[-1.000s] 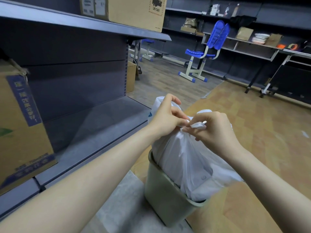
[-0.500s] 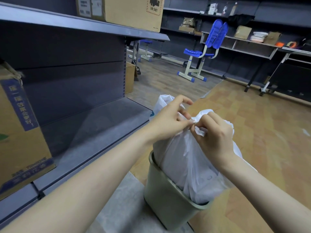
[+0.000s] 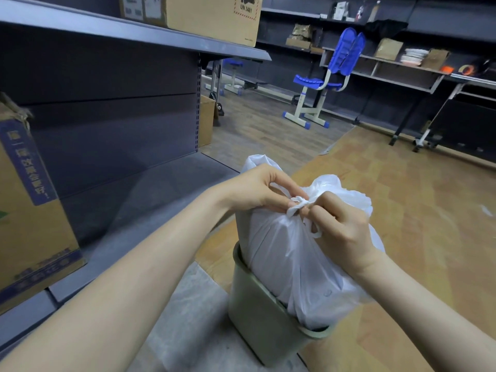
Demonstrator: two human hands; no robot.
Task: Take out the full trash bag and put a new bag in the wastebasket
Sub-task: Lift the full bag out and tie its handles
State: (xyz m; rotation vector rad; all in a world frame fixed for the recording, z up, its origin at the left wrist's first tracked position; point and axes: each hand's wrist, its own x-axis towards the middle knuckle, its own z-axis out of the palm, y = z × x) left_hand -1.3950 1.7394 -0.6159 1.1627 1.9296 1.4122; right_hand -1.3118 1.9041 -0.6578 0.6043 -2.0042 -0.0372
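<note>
Nearest us, the bin (image 3: 264,326) stands on the floor at the edge of the pale mat (image 3: 185,326), its rim tipped a little to the right, and the full bag (image 3: 290,264) sits in it, bulging well above the rim. The bag's long axis runs upright, leaning slightly left and away, with the gathered neck pointing up. Both hands are at that neck: the left hand (image 3: 257,190) comes in from the left, fingers curled and pinching the twisted white plastic of the knot (image 3: 296,204), while the right hand (image 3: 341,226) closes in from the right, fingers clenched round the other strand, a loose loop hanging beneath its knuckles. They meet right at the top, touching the knot from either side, which I read as pulling the tie tight so nothing spills when the bag is lifted out. Keeping the bag seated in the bin likely gives them something to brace against. So the bag is not yet out, and no fresh bag is in sight. To the left, a box (image 3: 29,205) rests on the low grey shelf (image 3: 150,194); another box (image 3: 209,14) sits on the shelf above. Far across the wooden floor stands a blue chair (image 3: 330,76), with cluttered shelving behind it.
</note>
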